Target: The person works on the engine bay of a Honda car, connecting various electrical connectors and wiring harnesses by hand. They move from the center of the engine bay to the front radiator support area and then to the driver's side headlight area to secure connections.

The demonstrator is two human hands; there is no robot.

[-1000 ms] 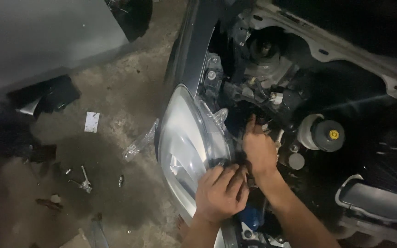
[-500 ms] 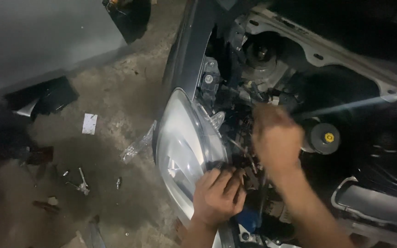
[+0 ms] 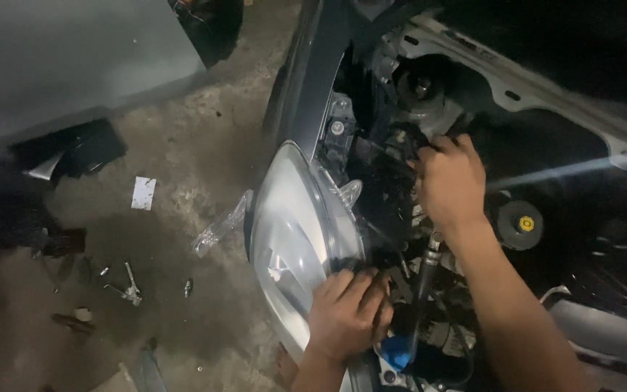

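The big clear headlight (image 3: 295, 239) sits at the front corner of the car, next to the dark fender (image 3: 306, 80). It is tilted and its shiny lens faces the floor side.

The left hand (image 3: 350, 316) is at the back edge of the headlight, near the bottom. Its fingers (image 3: 357, 287) are curled together and clamped on the dark rim of the light.

The right hand (image 3: 450, 181) is higher up, reaching into the dark engine space behind the headlight. Its fingers are bent around black parts there, but I cannot tell just what they hold.

A round cap with a yellow middle (image 3: 520, 223) is just beside the right wrist. A blue plug (image 3: 398, 352) is below the left hand.

On the concrete floor (image 3: 205, 167) lie a small white card (image 3: 143, 192), some little metal bits (image 3: 130, 287) and a clear plastic piece (image 3: 219, 226).
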